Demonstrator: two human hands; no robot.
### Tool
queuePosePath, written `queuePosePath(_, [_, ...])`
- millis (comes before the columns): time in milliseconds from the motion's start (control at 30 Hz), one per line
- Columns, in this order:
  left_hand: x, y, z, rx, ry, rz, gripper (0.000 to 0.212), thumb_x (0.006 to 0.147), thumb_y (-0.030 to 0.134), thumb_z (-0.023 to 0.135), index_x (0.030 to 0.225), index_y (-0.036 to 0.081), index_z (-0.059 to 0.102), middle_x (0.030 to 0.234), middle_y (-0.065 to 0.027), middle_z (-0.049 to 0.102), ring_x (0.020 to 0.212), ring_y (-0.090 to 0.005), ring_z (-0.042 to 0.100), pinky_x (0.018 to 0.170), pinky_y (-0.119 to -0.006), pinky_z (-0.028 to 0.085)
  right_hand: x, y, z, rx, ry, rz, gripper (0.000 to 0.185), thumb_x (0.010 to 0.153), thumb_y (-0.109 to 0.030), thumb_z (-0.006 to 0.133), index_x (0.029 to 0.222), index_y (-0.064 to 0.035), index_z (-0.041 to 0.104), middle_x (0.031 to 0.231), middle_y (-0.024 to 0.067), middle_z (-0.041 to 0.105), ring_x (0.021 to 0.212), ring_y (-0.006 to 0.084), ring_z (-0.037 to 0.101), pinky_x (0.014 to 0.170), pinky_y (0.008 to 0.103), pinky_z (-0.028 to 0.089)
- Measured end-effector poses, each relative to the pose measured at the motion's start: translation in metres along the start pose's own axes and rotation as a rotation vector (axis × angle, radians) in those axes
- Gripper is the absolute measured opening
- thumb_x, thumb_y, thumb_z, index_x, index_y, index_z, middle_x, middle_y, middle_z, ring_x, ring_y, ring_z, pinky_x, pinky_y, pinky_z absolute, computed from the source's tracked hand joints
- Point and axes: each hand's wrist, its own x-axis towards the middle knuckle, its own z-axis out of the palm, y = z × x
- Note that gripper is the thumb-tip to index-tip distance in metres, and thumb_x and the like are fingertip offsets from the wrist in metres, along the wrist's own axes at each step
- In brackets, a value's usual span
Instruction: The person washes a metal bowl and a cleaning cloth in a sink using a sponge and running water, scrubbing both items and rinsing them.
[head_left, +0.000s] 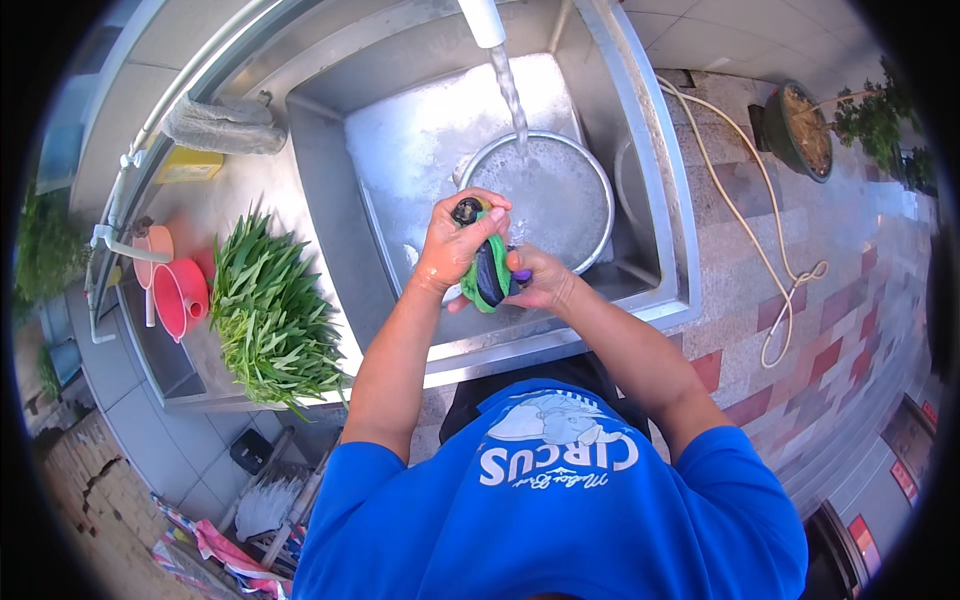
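Note:
Both my hands hold a bunched green and dark cloth (487, 274) over the near side of a stainless steel sink (330, 217). My left hand (459, 236) grips its upper end, where a round dark part sticks out. Around the lower end, with a purple bit showing, my right hand (541, 277) is closed. Just beyond my hands a round metal basin (559, 187) full of water stands in the sink. Water runs into it from a white pipe spout (482, 22). My hands look wet.
Left of the sink lie leafy greens (270, 315), a red plastic dipper (180, 296), a grey cloth (225, 127) and a yellow object (189, 163). White pipes (120, 180) run along the left edge. At right, a hose (757, 157) and a potted plant (802, 131) are on the tiled floor.

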Motion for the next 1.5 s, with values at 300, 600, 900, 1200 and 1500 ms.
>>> queuePosePath(300, [0.020,-0.048,-0.009,0.097,0.197,-0.135,0.006,0.095,0.004,0.064,0.098,-0.001,0.065,0.072,-0.0017,0.055,0.063,-0.0097,0.050,0.056,-0.027,0.043,0.008,-0.006,0.005,-0.646,0.475,0.004,0.038,0.071,-0.012,0.087,0.100,0.0013,0.066,0.088,0.0081,0.068,0.075,0.0154,0.065,0.063,0.0312,0.050])
queuePosePath(600, [0.033,-0.149,-0.010,0.163,0.586,-0.337,0.007,0.091,0.005,0.063,0.088,0.000,0.060,0.069,-0.0039,0.056,0.058,-0.0134,0.052,0.052,-0.033,0.043,0.000,0.021,-0.032,-2.022,0.932,0.080,0.029,0.076,-0.011,0.068,0.097,0.0059,0.060,0.093,0.0265,0.070,0.083,0.0391,0.072,0.076,0.0449,0.058])
queuePosePath(900, [0.064,-0.189,0.025,-0.138,0.701,-0.784,0.035,0.096,0.035,0.058,0.097,-0.001,0.059,0.087,-0.0124,0.062,0.070,-0.0240,0.063,0.054,-0.042,0.049,-0.053,0.004,-0.081,-2.594,0.970,-0.046,0.039,0.069,-0.011,0.074,0.100,0.0017,0.054,0.085,0.0187,0.068,0.077,0.0383,0.071,0.069,0.0491,0.056])
queuePosePath(1200, [-0.005,-0.237,-0.072,1.740,-0.423,0.191,0.045,0.085,0.024,0.065,0.126,0.006,0.062,0.111,-0.0176,0.070,0.107,-0.0371,0.067,0.108,-0.054,0.040,-0.147,-0.028,-0.003,-2.044,1.471,-0.272,0.060,0.071,-0.021,0.079,0.121,0.0014,0.054,0.096,0.0256,0.068,0.090,0.0444,0.067,0.079,0.0518,0.054])
queuePosePath(1500, [0.009,-0.239,-0.069,2.003,-0.589,-0.084,0.020,0.090,0.017,0.054,0.088,0.011,0.074,0.091,-0.0100,0.076,0.089,-0.0284,0.073,0.090,-0.051,0.048,-0.174,-0.025,0.017,-1.775,1.471,-0.454,0.069,0.069,-0.022,0.082,0.126,0.0045,0.055,0.100,0.0277,0.070,0.093,0.0435,0.069,0.082,0.0471,0.055])
